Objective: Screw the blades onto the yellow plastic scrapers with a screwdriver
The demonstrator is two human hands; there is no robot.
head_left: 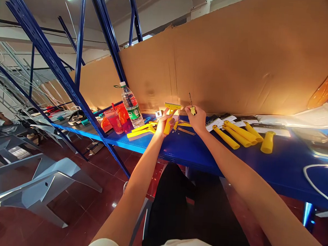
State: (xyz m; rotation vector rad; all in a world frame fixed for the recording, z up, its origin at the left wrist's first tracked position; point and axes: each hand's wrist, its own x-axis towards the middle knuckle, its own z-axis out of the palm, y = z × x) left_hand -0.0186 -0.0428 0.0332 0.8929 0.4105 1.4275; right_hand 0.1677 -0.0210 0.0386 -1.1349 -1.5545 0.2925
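Note:
My left hand (163, 125) is closed around a yellow scraper (168, 127), whose wide head with a metal edge points up and away from me. To the right of it, my right hand (197, 119) grips a small screwdriver (193, 110) by its yellowish handle, the thin dark shaft pointing up. The two tools are apart. Below the hands, a flat metal strip (186, 131) and small yellow parts lie on the blue table (179, 149). More yellow scraper pieces (143, 130) rest to the left of my left hand.
Several yellow tubular handles (239, 133) lie at right on printed cards (230, 120). A water bottle (132, 107) and a red cup (114, 119) stand at left, near a blue rack post (79, 100). Cardboard (225, 56) walls the back. A white cable (315, 178) curves at far right.

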